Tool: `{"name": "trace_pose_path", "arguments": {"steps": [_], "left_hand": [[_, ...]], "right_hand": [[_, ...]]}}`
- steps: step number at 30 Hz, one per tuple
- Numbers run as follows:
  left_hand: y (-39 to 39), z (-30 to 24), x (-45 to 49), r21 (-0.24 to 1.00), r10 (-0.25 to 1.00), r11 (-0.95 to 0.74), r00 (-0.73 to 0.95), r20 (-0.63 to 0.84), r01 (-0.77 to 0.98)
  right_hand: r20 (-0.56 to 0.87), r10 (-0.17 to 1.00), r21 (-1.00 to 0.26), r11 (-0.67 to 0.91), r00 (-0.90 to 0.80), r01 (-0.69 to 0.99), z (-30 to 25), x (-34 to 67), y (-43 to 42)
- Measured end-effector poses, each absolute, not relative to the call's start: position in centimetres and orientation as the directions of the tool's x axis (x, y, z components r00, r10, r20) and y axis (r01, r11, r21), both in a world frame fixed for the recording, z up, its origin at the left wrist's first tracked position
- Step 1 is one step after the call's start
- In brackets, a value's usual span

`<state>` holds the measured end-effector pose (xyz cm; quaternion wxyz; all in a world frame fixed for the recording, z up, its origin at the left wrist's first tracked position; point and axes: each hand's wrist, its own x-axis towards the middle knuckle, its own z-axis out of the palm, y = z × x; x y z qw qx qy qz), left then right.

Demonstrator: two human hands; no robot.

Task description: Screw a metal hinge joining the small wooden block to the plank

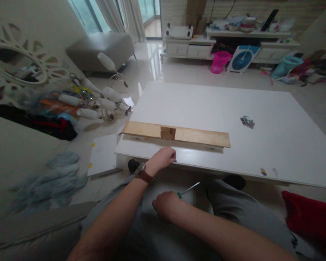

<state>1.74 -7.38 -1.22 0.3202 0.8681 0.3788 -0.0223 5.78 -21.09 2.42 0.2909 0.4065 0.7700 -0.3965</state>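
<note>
My left hand (164, 158), with a watch on the wrist, is curled closed at the near edge of the white tabletop (195, 105). Whatever its fingers may hold is hidden. Lower down, over my lap, my right hand (165, 206) is wrapped around a screwdriver (191, 187) with a green handle, its shaft pointing up and right. Just beyond the left hand lies a long wooden board (201, 135) with a notch in its middle, where two small screws or pins (167, 140) stick out. A small pile of metal hardware (247, 122) sits farther right.
Two tiny items, one yellowish (263, 171), lie near the table's front right. A white panel (103, 154) is on the floor at left, near a lamp with several white shades (108, 94). A red bag-like object (309, 217) is at lower right.
</note>
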Motion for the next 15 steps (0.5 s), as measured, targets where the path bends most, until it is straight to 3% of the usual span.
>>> {"name": "trace_pose_path", "arguments": {"steps": [15], "left_hand": [[-7.18,-1.61,1.51,0.55,0.616,-0.554,0.752,-0.235,0.625]], "right_hand": [[-0.76,0.402,-0.382,0.36,-0.511,0.851,1.73,5.79,-21.37]]}}
